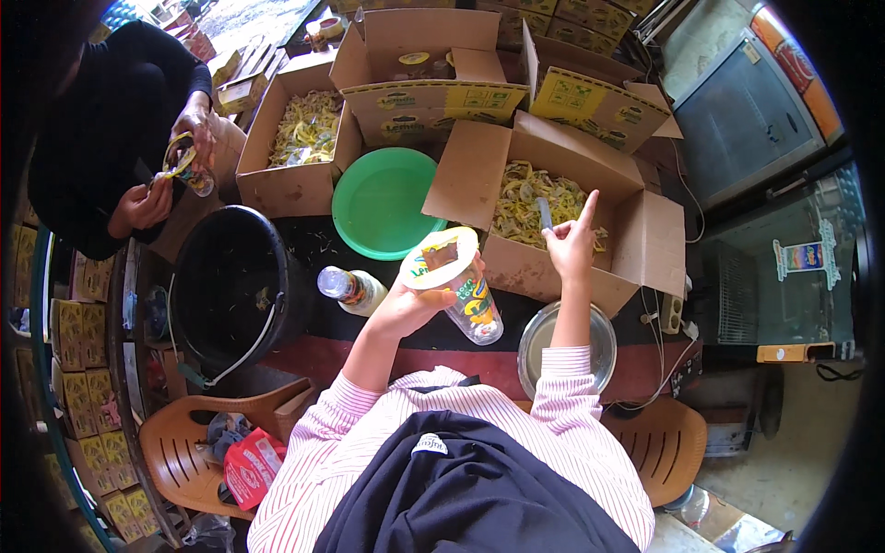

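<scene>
My left hand (406, 309) is closed around a clear plastic bottle (477, 318) with a printed label. At its upper end sits a round yellow-and-white piece (441, 258) with a dark opening; how it joins the bottle I cannot tell. Over the front of an open cardboard box (636, 230) is my right hand (573, 249). Its index finger points up, while the thumb side grips a small grey flat tool (545, 214), whose kind I cannot make out. Yellow peel-like strips (521, 198) lie inside that box, behind the tool.
A green basin (383, 203), a black bucket (230, 286) and a white bottle (355, 290) stand to the left. A round container (567, 355) is beside my right forearm. Another box (300, 189) holds yellow strips. At the far left, a co-worker's hands (152, 198) hold a similar bottle.
</scene>
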`<state>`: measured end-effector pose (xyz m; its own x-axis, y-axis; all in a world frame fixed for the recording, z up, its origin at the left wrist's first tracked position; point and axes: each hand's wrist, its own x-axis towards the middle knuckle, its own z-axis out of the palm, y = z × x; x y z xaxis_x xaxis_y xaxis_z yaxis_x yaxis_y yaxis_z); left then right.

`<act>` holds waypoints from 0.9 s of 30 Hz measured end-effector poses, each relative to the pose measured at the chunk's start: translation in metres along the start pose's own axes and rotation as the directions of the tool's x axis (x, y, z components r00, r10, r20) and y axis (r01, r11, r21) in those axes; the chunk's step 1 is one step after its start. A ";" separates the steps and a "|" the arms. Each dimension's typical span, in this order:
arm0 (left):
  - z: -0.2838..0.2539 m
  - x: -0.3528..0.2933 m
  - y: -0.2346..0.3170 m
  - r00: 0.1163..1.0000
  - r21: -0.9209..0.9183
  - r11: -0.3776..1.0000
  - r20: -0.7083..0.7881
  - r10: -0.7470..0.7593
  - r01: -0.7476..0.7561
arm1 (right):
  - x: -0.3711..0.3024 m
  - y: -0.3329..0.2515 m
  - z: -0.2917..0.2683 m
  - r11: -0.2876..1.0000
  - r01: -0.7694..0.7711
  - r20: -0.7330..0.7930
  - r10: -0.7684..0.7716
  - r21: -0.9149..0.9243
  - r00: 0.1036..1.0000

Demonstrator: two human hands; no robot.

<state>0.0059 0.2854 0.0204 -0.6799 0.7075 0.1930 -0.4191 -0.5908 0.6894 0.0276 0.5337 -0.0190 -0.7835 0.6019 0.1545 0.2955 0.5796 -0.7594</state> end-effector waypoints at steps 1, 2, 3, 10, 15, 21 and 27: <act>0.001 0.000 0.001 1.000 -0.028 1.000 0.001 0.005 -0.005 | -0.004 0.000 0.000 1.000 -0.011 -0.010 0.011 0.020 1.000; 0.002 0.001 0.002 1.000 -0.055 0.998 0.002 0.009 -0.009 | -0.005 0.003 0.002 1.000 -0.003 -0.038 0.003 0.021 0.999; 0.002 0.001 0.001 1.000 -0.083 0.996 0.003 0.012 -0.012 | -0.005 0.007 0.004 1.000 0.006 -0.067 -0.004 0.021 0.998; 0.010 -0.003 0.007 0.994 0.126 0.991 -0.091 0.058 -0.046 | -0.034 -0.043 -0.009 0.896 0.100 -0.240 0.007 0.432 0.971; 0.009 -0.010 0.005 0.978 0.469 0.876 -0.102 0.182 -0.114 | -0.095 -0.106 -0.016 0.839 0.316 -0.293 -0.197 0.443 0.935; 0.014 -0.020 0.001 0.973 0.255 0.944 -0.044 0.228 -0.210 | -0.122 -0.134 -0.014 0.729 0.631 -0.418 -0.502 0.266 0.757; 0.023 -0.026 0.001 0.963 0.309 0.926 -0.086 0.256 -0.218 | -0.134 -0.134 -0.012 0.679 0.718 -0.459 -0.593 0.155 0.661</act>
<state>0.0372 0.2754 0.0319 -0.8138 0.4968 0.3017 -0.0538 -0.5813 0.8119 0.0990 0.3817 0.0698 -0.4419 0.3062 0.8432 -0.4465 0.7401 -0.5028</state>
